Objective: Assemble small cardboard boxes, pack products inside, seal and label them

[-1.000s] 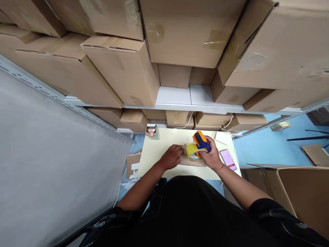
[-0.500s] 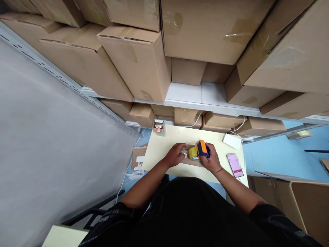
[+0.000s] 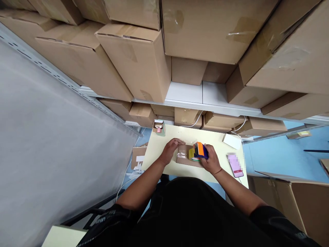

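We are gripping the tape dispenser (image 3: 197, 151) in our right hand (image 3: 210, 159), fingers wrapped around it, over the small flat cardboard box (image 3: 185, 158) lying on the pale table (image 3: 164, 145). Our left hand (image 3: 171, 148) is lying flat against the box's left end. A shiny strip of tape is already crossing part of the top; the rest is looking bare.

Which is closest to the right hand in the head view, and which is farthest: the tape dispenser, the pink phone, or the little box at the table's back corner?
1. Tape dispenser, held in the right hand.
2. Pink phone, to its right.
3. Little box, far back left corner.
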A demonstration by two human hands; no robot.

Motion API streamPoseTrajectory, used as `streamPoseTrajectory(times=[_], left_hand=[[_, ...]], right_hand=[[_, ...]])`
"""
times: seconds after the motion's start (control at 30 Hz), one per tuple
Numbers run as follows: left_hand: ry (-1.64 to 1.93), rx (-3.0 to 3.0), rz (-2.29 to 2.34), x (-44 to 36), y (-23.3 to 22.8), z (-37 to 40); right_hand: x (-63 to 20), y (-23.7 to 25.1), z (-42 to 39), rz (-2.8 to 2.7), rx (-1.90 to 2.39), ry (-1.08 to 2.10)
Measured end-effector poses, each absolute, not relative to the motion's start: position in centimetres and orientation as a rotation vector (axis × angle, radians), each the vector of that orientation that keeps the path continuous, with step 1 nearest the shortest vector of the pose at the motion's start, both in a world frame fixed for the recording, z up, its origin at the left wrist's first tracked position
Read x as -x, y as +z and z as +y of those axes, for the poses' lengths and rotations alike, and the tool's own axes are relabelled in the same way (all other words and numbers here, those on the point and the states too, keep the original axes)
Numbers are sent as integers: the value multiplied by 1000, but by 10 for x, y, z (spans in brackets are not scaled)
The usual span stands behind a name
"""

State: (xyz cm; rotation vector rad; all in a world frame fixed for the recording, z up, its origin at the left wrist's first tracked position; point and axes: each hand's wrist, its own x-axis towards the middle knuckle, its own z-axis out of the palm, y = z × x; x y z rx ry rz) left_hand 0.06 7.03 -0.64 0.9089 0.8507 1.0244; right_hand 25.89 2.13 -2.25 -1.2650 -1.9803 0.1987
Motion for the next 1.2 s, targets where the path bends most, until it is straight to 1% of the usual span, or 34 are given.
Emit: streamPoseTrajectory(times=[0.1,0.27,0.37,0.5,0.63,0.83,0.97,1.07,1.2], left_hand=[[1055,-816,764,-2,-1,71],[989,-840,1045,-11,-1,75],[984,-862,1077,-9,-6,77],[1018,-723,1056,10,-13,76],[926,-686,1123,40,-18,74],[830,-773,1323,87,-44,77],[732,-765,1350,105,-65,72],[644,-760,1361,102,-77,67],[542,-821,1400,76,-93,71]], right_hand=[[-256,-19,20,-2043,1224,160],[-254,-11,20,-2095,1213,138],[-261,-6,19,-2126,1225,133],[-272,0,17,-2178,1245,51],[-275,4,18,-2234,1237,-5],[-272,5,22,-2298,1199,-21],[-272,3,23,-2351,1197,16],[-272,1,24,-2356,1169,25],[-274,0,22,-2310,1156,40]])
